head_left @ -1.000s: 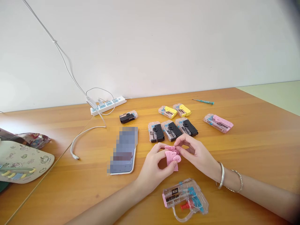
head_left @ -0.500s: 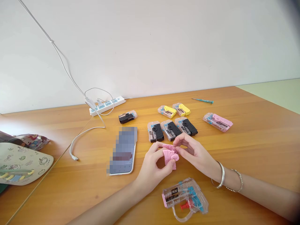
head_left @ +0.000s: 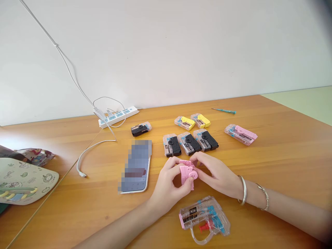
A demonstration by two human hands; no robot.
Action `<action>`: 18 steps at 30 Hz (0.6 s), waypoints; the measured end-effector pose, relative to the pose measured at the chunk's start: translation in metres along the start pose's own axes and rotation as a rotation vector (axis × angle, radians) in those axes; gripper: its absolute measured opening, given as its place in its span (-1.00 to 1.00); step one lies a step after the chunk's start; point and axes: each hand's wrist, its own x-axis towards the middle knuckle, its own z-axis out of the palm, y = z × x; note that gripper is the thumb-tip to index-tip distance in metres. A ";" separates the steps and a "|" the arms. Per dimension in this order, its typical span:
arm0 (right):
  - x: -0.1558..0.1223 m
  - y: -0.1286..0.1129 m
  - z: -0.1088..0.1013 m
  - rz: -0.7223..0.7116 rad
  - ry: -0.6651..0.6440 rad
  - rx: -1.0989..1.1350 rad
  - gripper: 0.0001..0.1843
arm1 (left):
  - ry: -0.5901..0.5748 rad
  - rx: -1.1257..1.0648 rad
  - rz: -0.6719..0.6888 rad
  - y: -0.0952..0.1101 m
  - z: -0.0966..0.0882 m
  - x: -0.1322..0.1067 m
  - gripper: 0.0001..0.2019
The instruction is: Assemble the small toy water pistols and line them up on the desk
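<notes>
My left hand (head_left: pixel 169 183) is closed round a pink plastic cover (head_left: pixel 187 174) with a round disc on its side, thumb in front and fingers behind. At the cover's right edge, my right hand (head_left: pixel 216 173) is closed, thumb and index finger pinching there; its fingertips are partly hidden behind the pink plastic. Just below both hands lies a clear toy water gun (head_left: pixel 204 218) with a red trigger, blue inner parts and a pink end. Beyond the hands, several folded black water guns (head_left: pixel 190 143) lie side by side.
Two yellow water guns (head_left: pixel 184 122) and a pink one (head_left: pixel 241 134) lie farther back, near a small screwdriver (head_left: pixel 224 111). To the left are a phone (head_left: pixel 137 166), a power strip (head_left: pixel 119 117) with a white cable (head_left: pixel 97 142), and a patterned cap (head_left: pixel 26 181).
My right hand has shifted slightly down and its fingers have drawn closer behind the pink cover. My left hand keeps its hold, with the cover slightly turned. The table things stay put.
</notes>
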 end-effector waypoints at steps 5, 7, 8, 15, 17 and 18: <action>-0.002 0.001 0.002 0.027 -0.022 -0.093 -0.83 | -0.010 0.027 0.005 0.000 0.000 0.001 -0.90; -0.003 0.001 0.003 0.024 -0.015 -0.068 -0.83 | -0.013 0.039 0.004 0.000 0.001 0.001 -0.91; -0.003 0.002 0.004 0.025 -0.011 -0.053 -0.83 | -0.013 0.045 0.001 0.000 0.001 0.001 -0.92; -0.003 0.002 0.006 0.022 -0.001 0.054 -0.82 | -0.046 0.059 -0.014 0.003 -0.001 -0.001 -0.84; -0.004 0.003 0.006 0.020 -0.005 0.053 -0.82 | -0.050 0.066 -0.009 0.003 -0.001 -0.001 -0.84; -0.004 0.003 0.006 0.021 -0.009 0.049 -0.82 | -0.050 0.070 -0.007 0.003 -0.001 -0.001 -0.84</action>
